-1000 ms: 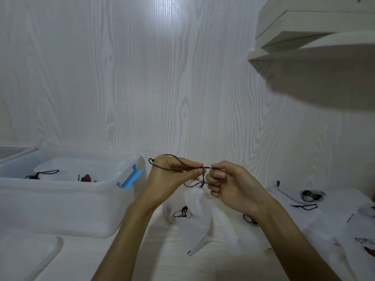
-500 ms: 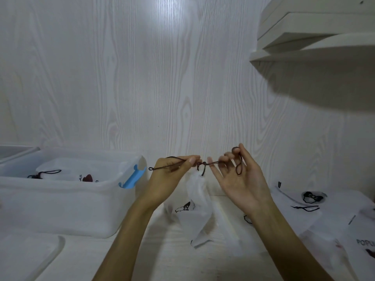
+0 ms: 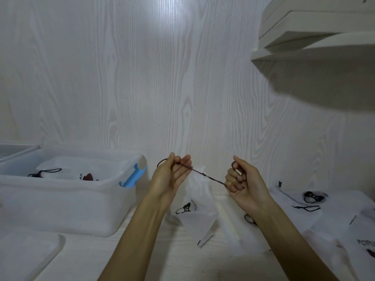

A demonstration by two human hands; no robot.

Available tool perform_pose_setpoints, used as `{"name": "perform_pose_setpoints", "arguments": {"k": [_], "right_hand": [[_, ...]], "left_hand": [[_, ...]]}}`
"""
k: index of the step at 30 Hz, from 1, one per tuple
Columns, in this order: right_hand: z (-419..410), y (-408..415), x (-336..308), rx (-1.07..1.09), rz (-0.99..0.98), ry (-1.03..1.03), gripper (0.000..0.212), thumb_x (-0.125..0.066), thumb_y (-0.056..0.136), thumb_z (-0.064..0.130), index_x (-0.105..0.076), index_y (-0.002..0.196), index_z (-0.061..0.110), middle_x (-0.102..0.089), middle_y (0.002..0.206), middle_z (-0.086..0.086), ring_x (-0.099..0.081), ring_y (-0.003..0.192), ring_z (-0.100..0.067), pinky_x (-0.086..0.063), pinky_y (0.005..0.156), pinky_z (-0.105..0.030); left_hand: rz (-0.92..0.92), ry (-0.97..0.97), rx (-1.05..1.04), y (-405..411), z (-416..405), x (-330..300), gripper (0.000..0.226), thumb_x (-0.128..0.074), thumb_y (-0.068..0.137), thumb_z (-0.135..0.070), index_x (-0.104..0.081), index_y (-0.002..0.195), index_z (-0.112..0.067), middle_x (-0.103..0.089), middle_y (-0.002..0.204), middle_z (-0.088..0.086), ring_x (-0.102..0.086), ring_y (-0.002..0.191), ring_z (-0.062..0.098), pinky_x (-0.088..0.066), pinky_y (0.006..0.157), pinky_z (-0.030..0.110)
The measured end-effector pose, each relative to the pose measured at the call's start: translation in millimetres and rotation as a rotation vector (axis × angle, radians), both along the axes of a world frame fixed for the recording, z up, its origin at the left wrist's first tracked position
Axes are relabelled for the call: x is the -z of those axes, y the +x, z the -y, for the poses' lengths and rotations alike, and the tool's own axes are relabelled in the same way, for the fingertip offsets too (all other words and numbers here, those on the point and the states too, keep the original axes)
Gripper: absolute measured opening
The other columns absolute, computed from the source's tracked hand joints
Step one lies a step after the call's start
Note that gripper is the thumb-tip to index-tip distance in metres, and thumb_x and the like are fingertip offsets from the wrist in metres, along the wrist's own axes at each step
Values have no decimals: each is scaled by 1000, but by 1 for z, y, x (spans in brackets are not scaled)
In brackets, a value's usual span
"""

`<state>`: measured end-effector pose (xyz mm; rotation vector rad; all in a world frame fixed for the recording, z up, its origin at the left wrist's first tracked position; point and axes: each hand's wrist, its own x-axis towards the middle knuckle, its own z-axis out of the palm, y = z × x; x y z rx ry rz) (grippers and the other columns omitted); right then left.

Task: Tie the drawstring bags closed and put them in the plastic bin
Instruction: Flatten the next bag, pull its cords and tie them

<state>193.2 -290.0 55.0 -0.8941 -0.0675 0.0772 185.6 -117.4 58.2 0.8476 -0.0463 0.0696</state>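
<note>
my hands have drawn apart since a moment ago: my left hand point(image 3: 172, 176) grips one end of the cord point(image 3: 205, 175) in curled fingers, and my right hand point(image 3: 242, 179), which was spread open with the loop over it, has now curled round the other end. the cord runs taut between them, sloping down to the right, with a small knot at its middle. i think the knot is cinched, though it is too small to be sure. the bag point(image 3: 196, 201) hangs from the knot between my wrists, its mouth gathered, its lower end resting on the table point(image 3: 154, 252). that means the tying of this one looks about done, and next it goes left into the bin point(image 3: 67, 207), where one tied bag already lies. more bags point(image 3: 304, 207) lie flat to my right, apparently not yet tied.
</note>
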Motion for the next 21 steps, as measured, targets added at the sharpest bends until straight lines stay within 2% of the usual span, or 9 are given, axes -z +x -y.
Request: {"name": "perform_pose_setpoints", "arguments": {"k": [3, 5, 7, 9, 11, 14, 17, 18, 21], "right_hand": [[-2, -2, 3, -94, 13, -239, 38, -55, 91, 24, -36, 59, 17, -26, 43, 4, -22, 34, -8, -35, 39, -20], [-2, -5, 5, -138, 72, -559, 35, -62, 88, 28, -38, 65, 17, -26, 46, 4, -22, 36, -9, -43, 48, -23], [-3, -9, 3, -155, 152, -862, 29, -67, 85, 33, -47, 75, 14, -28, 50, 4, -24, 40, -9, -42, 48, -21], [-6, -12, 0, -172, 215, -1030, 26, -68, 83, 39, -60, 84, 14, -33, 49, 6, -28, 42, -8, -36, 45, -19], [-10, -16, -1, -169, 308, -1148, 24, -66, 82, 44, -71, 85, 20, -38, 45, 10, -31, 41, -5, -31, 45, -16], [-15, -18, 0, -102, 436, -1179, 19, -67, 84, 37, -76, 77, 22, -41, 42, 12, -31, 41, -4, -28, 45, -12], [-14, -17, -1, -7, 430, -1096, 21, -65, 86, 35, -74, 77, 20, -41, 41, 12, -30, 41, -4, -26, 45, -12], [-14, -17, -2, 8, 424, -1089, 22, -64, 87, 35, -74, 79, 18, -42, 39, 13, -32, 39, -3, -26, 44, -10], [-14, -17, -5, 14, 412, -1075, 23, -63, 87, 34, -73, 82, 14, -44, 38, 16, -36, 37, 0, -28, 45, -8]], "left_hand": [[-51, -162, 14, 3, -6, 2, 35, -40, 102, -22, -45, 67, -16, -45, 45, -7, -46, 39, 3, -57, 64, 24], [-67, -151, 7, 5, -12, 3, 37, -38, 102, -23, -42, 66, -18, -34, 43, -8, -35, 36, 3, -55, 57, 22], [-70, -98, -1, 7, -18, 2, 36, -39, 102, -25, -43, 66, -18, -34, 44, -8, -36, 38, 4, -55, 55, 22], [-72, -9, -14, 7, -18, 2, 36, -41, 101, -27, -46, 68, -17, -43, 49, -6, -44, 44, 5, -56, 64, 28], [-74, 123, -39, 6, -14, 1, 36, -39, 102, -29, -50, 71, -15, -55, 60, -3, -54, 58, 9, -54, 72, 31], [-89, 410, -76, 7, -13, 2, 45, -28, 102, -42, -60, 86, -14, -66, 94, 1, -61, 87, 13, -51, 80, 30], [-132, 729, -19, 4, -17, 0, 64, -16, 94, -63, -61, 92, -17, -61, 112, 0, -54, 111, 17, -41, 97, 37], [-145, 845, 10, 1, -19, -2, 66, -16, 92, -66, -62, 95, -18, -59, 115, 0, -51, 115, 17, -37, 103, 39], [-89, 1172, 88, -5, -25, -7, 60, -35, 93, -59, -56, 127, -14, -53, 134, 1, -48, 124, 16, -38, 107, 36]]}}
